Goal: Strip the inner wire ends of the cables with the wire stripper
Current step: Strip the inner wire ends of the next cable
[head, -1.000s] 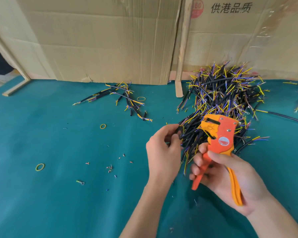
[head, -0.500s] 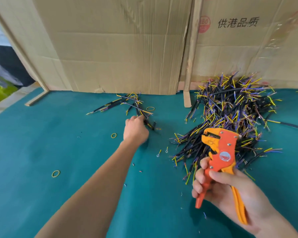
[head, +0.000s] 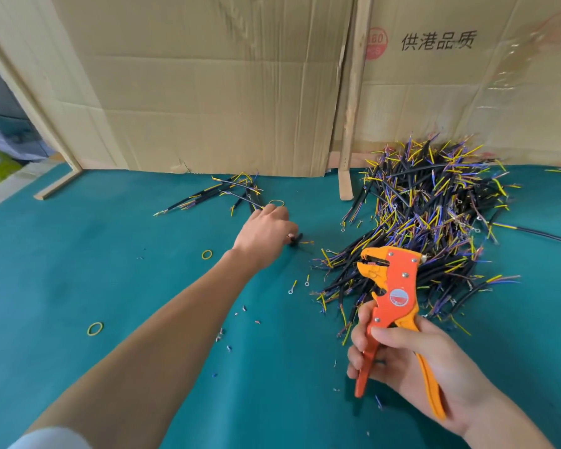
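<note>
My left hand (head: 266,233) reaches out by the small cable bunch (head: 230,192) on the bench (head: 78,270), fingers curled, contents unclear. Right hand (head: 412,361) grips the wire stripper (head: 392,306) near the big pile (head: 434,222). Next I need a fresh cable fed into its jaws.

Orange wire stripper (head: 394,286), black cables (head: 428,222), teal table (head: 78,270).
</note>
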Demonstrator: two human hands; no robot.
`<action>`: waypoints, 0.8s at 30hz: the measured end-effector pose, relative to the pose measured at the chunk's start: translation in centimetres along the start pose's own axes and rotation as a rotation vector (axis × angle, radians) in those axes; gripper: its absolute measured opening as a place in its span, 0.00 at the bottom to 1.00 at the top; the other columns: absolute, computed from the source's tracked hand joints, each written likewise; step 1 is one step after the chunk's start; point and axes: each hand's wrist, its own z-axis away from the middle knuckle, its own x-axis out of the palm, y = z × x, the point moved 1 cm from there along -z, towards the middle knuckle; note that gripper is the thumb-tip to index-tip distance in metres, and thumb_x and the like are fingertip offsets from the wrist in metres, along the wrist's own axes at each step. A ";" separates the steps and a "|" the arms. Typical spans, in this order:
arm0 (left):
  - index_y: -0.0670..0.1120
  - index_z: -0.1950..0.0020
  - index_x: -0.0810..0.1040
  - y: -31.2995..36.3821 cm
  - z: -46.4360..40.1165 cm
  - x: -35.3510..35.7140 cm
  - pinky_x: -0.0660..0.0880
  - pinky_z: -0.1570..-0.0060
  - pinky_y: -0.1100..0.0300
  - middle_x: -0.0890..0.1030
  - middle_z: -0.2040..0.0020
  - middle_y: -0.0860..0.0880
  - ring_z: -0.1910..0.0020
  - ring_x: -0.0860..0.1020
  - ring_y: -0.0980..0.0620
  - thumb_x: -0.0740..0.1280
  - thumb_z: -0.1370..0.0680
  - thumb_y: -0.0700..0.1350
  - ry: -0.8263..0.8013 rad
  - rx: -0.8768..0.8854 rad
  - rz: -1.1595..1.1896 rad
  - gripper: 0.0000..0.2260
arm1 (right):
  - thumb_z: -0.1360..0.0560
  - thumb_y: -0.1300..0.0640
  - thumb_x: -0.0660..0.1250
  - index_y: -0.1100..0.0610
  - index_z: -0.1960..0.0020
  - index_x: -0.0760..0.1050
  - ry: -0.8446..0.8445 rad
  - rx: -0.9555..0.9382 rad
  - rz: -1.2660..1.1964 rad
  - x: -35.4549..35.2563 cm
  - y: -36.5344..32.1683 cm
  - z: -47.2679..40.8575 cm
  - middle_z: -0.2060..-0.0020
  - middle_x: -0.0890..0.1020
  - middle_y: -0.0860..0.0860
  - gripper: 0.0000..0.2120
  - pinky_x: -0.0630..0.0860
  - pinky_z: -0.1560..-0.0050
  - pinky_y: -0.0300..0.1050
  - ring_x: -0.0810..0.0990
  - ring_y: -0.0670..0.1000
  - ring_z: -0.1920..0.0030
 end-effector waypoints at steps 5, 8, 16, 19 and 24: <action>0.44 0.46 0.80 1.3 -1.4 -2.7 0.74 0.49 0.50 0.84 0.49 0.45 0.46 0.78 0.40 0.66 0.21 0.40 0.172 -0.029 0.241 0.06 | 0.33 0.64 0.78 0.62 0.45 0.77 0.012 0.005 0.011 0.1 0.0 0.0 0.58 0.75 0.65 0.18 0.78 0.54 0.63 0.76 0.65 0.59; 0.44 0.49 0.79 2.2 -2.4 -4.7 0.77 0.51 0.47 0.85 0.53 0.47 0.52 0.81 0.39 0.66 0.23 0.39 0.216 0.007 0.341 0.05 | 0.33 0.64 0.78 0.63 0.45 0.78 0.024 0.016 0.014 0.2 0.0 0.0 0.57 0.75 0.65 0.18 0.78 0.54 0.63 0.76 0.66 0.59; 0.51 0.53 0.77 1.8 -5.0 -7.0 0.73 0.56 0.57 0.81 0.62 0.48 0.58 0.79 0.44 0.69 0.24 0.40 0.369 -0.211 0.620 0.06 | 0.34 0.65 0.78 0.64 0.47 0.78 0.034 0.027 -0.006 0.6 -0.2 0.1 0.58 0.76 0.65 0.18 0.78 0.55 0.63 0.77 0.65 0.59; 0.50 0.56 0.76 1.8 -5.4 -7.5 0.71 0.61 0.57 0.80 0.64 0.45 0.63 0.76 0.46 0.70 0.25 0.39 0.440 -0.242 0.678 0.06 | 0.34 0.65 0.77 0.64 0.47 0.78 0.031 0.027 -0.010 0.7 -0.2 0.0 0.59 0.75 0.65 0.18 0.78 0.56 0.63 0.77 0.65 0.59; 0.46 0.52 0.80 1.6 -6.1 -8.0 0.75 0.59 0.55 0.76 0.66 0.49 0.65 0.74 0.49 0.74 0.26 0.40 0.405 -0.277 0.727 0.05 | 0.34 0.65 0.78 0.64 0.48 0.79 0.016 0.034 -0.001 0.9 -0.2 0.1 0.58 0.76 0.65 0.17 0.78 0.56 0.63 0.77 0.64 0.59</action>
